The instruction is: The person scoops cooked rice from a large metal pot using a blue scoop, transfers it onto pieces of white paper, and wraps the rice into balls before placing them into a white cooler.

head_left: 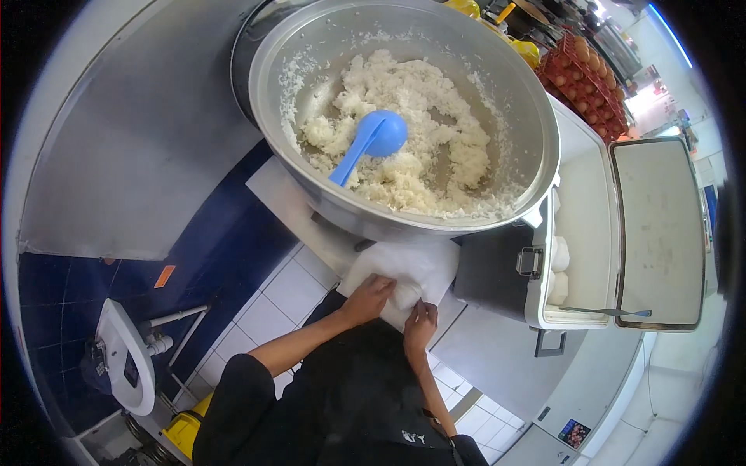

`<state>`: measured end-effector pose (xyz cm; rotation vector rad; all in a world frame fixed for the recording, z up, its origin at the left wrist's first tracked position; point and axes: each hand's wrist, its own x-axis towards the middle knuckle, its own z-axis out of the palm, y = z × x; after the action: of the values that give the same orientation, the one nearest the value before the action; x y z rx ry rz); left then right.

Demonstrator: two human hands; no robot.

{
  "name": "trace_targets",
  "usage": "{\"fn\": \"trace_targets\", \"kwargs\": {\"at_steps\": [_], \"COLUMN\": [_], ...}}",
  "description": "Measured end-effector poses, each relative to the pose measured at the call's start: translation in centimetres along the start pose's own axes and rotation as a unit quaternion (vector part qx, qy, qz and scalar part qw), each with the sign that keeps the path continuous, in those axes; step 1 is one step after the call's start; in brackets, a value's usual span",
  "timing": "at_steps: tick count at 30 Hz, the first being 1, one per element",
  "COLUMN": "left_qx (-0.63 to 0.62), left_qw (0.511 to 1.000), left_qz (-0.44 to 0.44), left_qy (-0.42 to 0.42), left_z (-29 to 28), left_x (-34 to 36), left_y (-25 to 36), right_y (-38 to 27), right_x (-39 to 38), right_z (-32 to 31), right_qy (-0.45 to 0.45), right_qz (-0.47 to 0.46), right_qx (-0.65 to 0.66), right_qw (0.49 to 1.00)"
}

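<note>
Low in front of my body, a small white wrapped bundle (406, 294) lies between my hands on a pale white sheet or stack of sheets (388, 260). At its left side, my left hand (368, 300) is closed, with bent fingers on the wrapping. My right hand (420, 324) pinches the wrapping's edge at the right. What is inside the bundle is hidden. Just beyond stands a large metal pot (268, 74) of cooked white rice (420, 93). A blue rice scoop (373, 140) rests on the rice, its handle toward me.
To the right, an open cooler box (538, 299) holds several white rounded packets (558, 255); its lid (659, 233) hangs outward. Red trays of eggs (583, 81) stand at the far right. A small white sink (128, 353) is at the lower left, beside a blue tiled wall (233, 210).
</note>
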<state>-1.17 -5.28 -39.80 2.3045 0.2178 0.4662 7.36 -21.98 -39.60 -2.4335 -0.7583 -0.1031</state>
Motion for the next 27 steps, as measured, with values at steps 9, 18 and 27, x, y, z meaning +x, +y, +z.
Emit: {"fn": "trace_targets", "kwargs": {"at_steps": [9, 18, 27], "left_qx": [-0.067, -0.533, -0.482], "left_qw": [0.996, 0.777, 0.866], "left_qz": [-0.056, -0.335, -0.123], "left_qy": [-0.008, -0.004, 0.049], "left_z": [0.5, 1.7, -5.0], "left_x": [0.5, 2.0, 8.8], "left_y": [1.3, -0.5, 11.1], "right_y": [-0.9, -1.2, -9.3], "right_x": [-0.1, 2.7, 8.4], "right_z": [1.2, 0.0, -11.1], "right_qy": [-0.012, -0.080, 0.057], "right_qz": [0.148, 0.360, 0.218], "right_qx": [0.129, 0.505, 0.532], "right_qw": [0.980, 0.780, 0.816]}}
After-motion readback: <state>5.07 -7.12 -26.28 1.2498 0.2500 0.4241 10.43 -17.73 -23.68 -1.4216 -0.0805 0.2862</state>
